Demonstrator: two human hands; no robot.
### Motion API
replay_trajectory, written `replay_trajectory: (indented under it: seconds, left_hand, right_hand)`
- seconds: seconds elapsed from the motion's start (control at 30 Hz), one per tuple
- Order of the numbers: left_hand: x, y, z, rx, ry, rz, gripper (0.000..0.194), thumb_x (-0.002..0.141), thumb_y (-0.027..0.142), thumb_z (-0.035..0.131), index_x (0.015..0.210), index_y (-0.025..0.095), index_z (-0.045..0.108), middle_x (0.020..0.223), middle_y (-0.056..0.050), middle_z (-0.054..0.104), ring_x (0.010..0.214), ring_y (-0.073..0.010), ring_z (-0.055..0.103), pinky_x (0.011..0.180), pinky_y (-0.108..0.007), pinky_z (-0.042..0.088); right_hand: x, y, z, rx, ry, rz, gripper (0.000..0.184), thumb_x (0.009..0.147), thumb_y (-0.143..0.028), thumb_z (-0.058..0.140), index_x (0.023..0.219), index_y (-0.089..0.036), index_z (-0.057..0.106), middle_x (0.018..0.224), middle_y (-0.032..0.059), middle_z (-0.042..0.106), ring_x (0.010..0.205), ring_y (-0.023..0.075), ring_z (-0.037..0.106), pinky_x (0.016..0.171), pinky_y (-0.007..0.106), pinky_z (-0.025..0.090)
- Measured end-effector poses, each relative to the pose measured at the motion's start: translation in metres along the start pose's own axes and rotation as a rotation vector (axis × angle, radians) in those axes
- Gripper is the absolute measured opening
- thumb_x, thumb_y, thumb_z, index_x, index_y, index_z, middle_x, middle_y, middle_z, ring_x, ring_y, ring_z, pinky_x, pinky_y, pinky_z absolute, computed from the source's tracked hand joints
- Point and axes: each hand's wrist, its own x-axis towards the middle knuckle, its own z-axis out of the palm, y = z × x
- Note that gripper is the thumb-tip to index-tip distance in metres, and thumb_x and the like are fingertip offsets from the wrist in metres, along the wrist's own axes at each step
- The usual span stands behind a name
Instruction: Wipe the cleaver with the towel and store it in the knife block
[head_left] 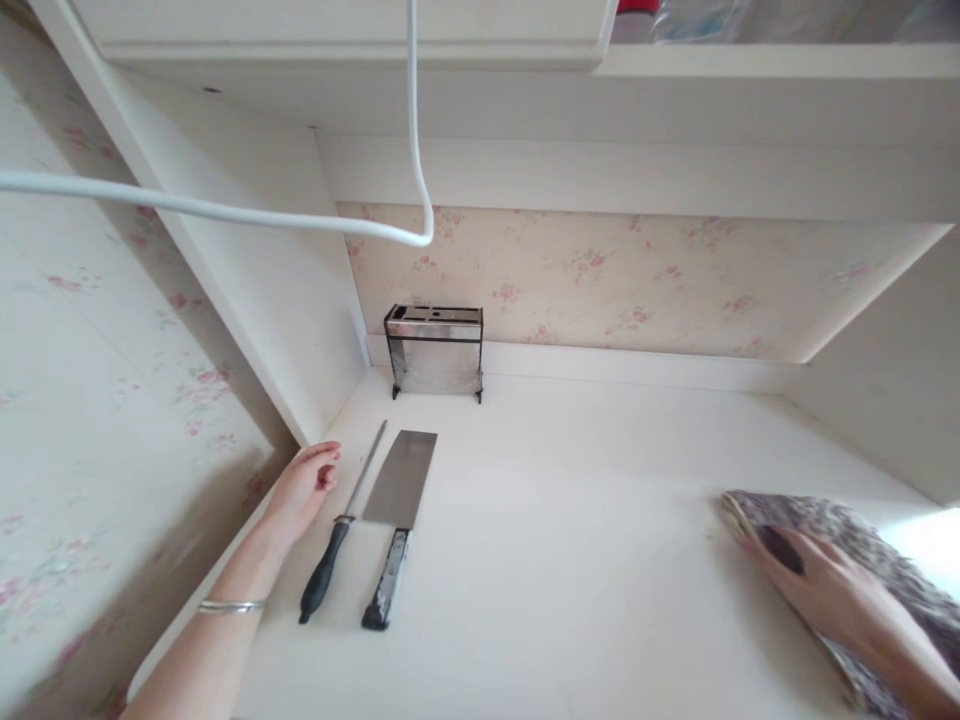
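Observation:
My left hand [304,487] is at the left edge of the white counter [570,560], beside a sharpening steel [324,570]. Its fingers are loosely bent and apart, with nothing in them. The steel has a black handle and a thin rod pointing away from me. Just right of it lies a cleaver [401,485] with a broad blade and a worn black-and-white handle. Over on the far right, my right hand [836,590] grips a grey, shaggy cleaning pad [847,515] on the counter. A dark oval shows by its fingers; what that is I cannot tell.
A metal knife block [436,360] with black edges stands at the back left, near the flowered wall [592,280]. White cupboards [352,30] hang overhead. A white cable [285,217] crosses the upper left. White side panels [277,230] bound the counter.

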Motion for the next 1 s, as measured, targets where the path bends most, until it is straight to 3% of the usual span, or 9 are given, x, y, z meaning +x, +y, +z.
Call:
replay_trajectory:
  seconds: [0.1,0.2,0.27,0.37,0.43,0.53,0.63,0.8,1.0]
  left_hand:
    - [0.002,-0.001,0.002,-0.017,-0.011,0.008,0.024,0.053,0.017,0.075,0.075,0.015,0.066,0.064,0.002,0.06,0.046,-0.0043,0.044,0.042,-0.018,0.03]
    - [0.002,-0.003,0.003,-0.018,-0.021,0.026,0.025,0.052,0.018,0.076,0.075,0.015,0.067,0.065,0.001,0.061,0.048,-0.0052,0.045,0.044,-0.018,0.031]
    - [0.002,-0.004,0.003,-0.01,-0.025,0.035,0.026,0.052,0.018,0.077,0.076,0.015,0.068,0.065,0.001,0.062,0.05,-0.0055,0.045,0.045,-0.018,0.033]
    - [0.002,-0.005,0.002,0.017,-0.028,0.039,0.027,0.05,0.018,0.078,0.075,0.015,0.068,0.065,0.0,0.062,0.051,-0.0063,0.046,0.045,-0.018,0.034]
    - [0.002,-0.006,0.001,0.043,-0.032,0.037,0.027,0.05,0.02,0.078,0.075,0.015,0.068,0.066,0.0,0.062,0.051,-0.0069,0.046,0.045,-0.019,0.034]
    - [0.001,-0.006,-0.002,0.091,-0.042,0.041,0.028,0.052,0.023,0.079,0.077,0.016,0.069,0.069,0.0,0.063,0.05,-0.0063,0.045,0.044,-0.018,0.033]
    - [-0.002,-0.005,-0.005,0.159,-0.033,0.054,0.031,0.054,0.026,0.078,0.082,0.017,0.069,0.071,0.001,0.063,0.049,-0.005,0.043,0.044,-0.017,0.032]
    - [-0.002,-0.002,-0.008,0.235,-0.003,0.063,0.033,0.056,0.032,0.077,0.084,0.017,0.069,0.071,0.001,0.062,0.05,-0.0051,0.042,0.043,-0.016,0.03]
    - [0.001,-0.002,-0.009,0.213,-0.014,0.046,0.034,0.055,0.03,0.078,0.085,0.017,0.069,0.074,0.0,0.062,0.051,-0.0053,0.041,0.043,-0.016,0.031]
  right_hand:
    - [-0.017,-0.007,0.013,-0.148,-0.084,-0.043,0.07,0.071,-0.071,0.047,0.131,-0.034,0.051,0.142,0.0109,0.041,0.13,0.0406,0.035,0.096,0.063,0.033]
    - [-0.025,-0.049,0.015,-0.086,-0.214,-0.223,0.072,0.072,-0.068,0.049,0.132,-0.027,0.053,0.139,0.0088,0.047,0.129,0.0363,0.039,0.105,0.055,0.033]
    - [-0.028,-0.089,0.01,-0.006,-0.298,-0.323,0.071,0.075,-0.063,0.05,0.134,-0.024,0.05,0.14,0.0098,0.044,0.131,0.0329,0.038,0.109,0.049,0.03]
    - [-0.034,-0.159,0.003,0.176,-0.406,-0.415,0.066,0.076,-0.055,0.056,0.135,-0.025,0.048,0.146,0.0083,0.035,0.133,0.031,0.035,0.11,0.047,0.027]
    - [-0.039,-0.208,0.004,0.351,-0.467,-0.425,0.058,0.077,-0.05,0.057,0.129,-0.026,0.055,0.144,0.0081,0.038,0.131,0.0299,0.039,0.109,0.046,0.028]
    - [-0.046,-0.276,0.017,0.689,-0.57,-0.402,0.038,0.08,-0.044,0.055,0.111,-0.026,0.067,0.141,0.0074,0.043,0.126,0.027,0.045,0.102,0.041,0.038]
    - [-0.052,-0.328,0.036,0.916,-0.618,-0.35,0.027,0.078,-0.036,0.059,0.1,-0.024,0.069,0.14,0.0081,0.046,0.131,0.0239,0.039,0.103,0.038,0.037]
    - [-0.057,-0.372,0.058,1.017,-0.63,-0.32,0.024,0.076,-0.031,0.062,0.097,-0.024,0.069,0.144,0.0083,0.04,0.132,0.0203,0.037,0.109,0.035,0.027]
    - [-0.057,-0.384,0.062,1.155,-0.645,-0.323,0.017,0.075,-0.028,0.063,0.09,-0.024,0.068,0.138,0.0058,0.049,0.127,0.022,0.045,0.104,0.034,0.035]
